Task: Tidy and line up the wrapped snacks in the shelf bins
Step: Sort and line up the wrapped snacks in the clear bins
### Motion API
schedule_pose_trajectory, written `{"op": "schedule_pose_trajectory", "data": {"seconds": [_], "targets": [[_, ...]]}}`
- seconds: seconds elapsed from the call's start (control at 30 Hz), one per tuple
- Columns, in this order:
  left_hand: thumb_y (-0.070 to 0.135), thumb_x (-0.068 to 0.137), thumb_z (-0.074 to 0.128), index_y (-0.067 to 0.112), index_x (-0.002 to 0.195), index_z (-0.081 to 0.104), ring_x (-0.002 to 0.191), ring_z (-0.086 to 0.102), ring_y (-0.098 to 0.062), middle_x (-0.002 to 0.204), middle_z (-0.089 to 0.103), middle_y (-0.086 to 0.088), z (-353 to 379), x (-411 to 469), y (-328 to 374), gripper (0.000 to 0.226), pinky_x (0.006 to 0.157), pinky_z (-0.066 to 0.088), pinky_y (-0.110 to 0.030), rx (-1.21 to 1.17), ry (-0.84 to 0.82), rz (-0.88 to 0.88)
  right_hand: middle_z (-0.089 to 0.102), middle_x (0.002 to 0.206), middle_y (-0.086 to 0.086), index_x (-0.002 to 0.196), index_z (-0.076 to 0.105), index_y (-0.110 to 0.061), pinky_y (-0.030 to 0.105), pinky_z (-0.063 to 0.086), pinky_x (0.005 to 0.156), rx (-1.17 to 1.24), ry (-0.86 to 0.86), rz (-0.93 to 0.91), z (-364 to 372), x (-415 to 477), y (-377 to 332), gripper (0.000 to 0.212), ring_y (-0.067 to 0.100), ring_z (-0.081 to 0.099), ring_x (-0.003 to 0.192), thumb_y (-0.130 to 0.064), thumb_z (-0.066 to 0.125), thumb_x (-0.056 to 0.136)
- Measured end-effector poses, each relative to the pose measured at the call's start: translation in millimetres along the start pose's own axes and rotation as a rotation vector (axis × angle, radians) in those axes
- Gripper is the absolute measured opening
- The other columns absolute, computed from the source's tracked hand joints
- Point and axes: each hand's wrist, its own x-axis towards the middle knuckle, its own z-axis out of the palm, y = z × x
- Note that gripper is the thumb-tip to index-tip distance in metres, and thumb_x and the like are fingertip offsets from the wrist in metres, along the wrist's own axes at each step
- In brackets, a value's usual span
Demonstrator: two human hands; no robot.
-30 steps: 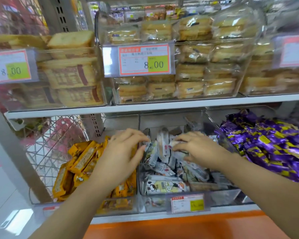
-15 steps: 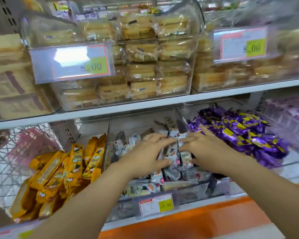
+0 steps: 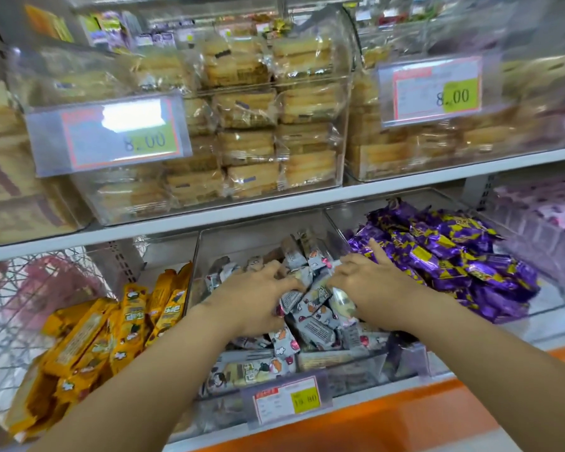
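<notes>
Head: fingers (image 3: 286, 282) curled on grey snacks (image 3: 313, 325)

One wide-angle head camera looks forward and down. It is close to the white metal shelf (image 3: 274, 208).

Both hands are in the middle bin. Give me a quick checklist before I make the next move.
1. Both hands in the middle bin: ok, left hand and right hand are on the grey wrapped snacks.
2. Left hand grip: ok, fingers curl over wrappers.
3. Right hand grip: cannot tell; its index finger sticks out toward the purple snacks.
4. Line-up of the grey wrapped snacks: not ok, jumbled at mixed angles.
5. Neighbouring yellow snacks in their own bin: ok.
6. Front price tag in place: ok.
</notes>
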Motion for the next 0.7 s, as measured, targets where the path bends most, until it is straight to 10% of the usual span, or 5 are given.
{"op": "schedule_pose_trajectory", "data": {"seconds": [0.3,0.53,0.7], "targets": [[0.064,0.087,0.042,0.039,0.143,0.032,0.127,0.040,-0.021,0.144,0.033,0.004,-27,-29,-7,0.062,0.099,0.038,-0.037,0.039,0.043,-0.163,0.044,0.124,0.007,0.129,0.051,-0.015,0.046,0.004,0.116,0.005,0.026,-0.002,-3,10,-1,0.041,0.024,0.035,0.125,-0.011,0.053,0.088],[0.047,0.089,0.055,0.023,0.100,0.064,0.118,0.045,-0.020,0.126,0.047,0.003,-29,6,27,0.027,0.095,0.034,-0.035,-0.056,0.108,0.035,0.036,0.141,0.007,0.138,0.041,-0.019,0.037,0.021,0.105,0.112,0.127,0.028,-8,3,0,0.057,0.025,0.037,0.125,-0.002,0.052,0.085],[0.052,0.088,0.053,0.038,0.131,0.050,0.123,0.039,-0.027,0.124,0.043,-0.003,-13,33,33,0.045,0.105,0.033,-0.045,-0.150,-0.123,0.002,0.053,0.099,-0.001,0.129,0.046,-0.028,0.037,0.016,0.100,0.237,0.131,0.008,-7,0,2,0.051,0.018,0.036,0.113,-0.006,0.052,0.083]]}}
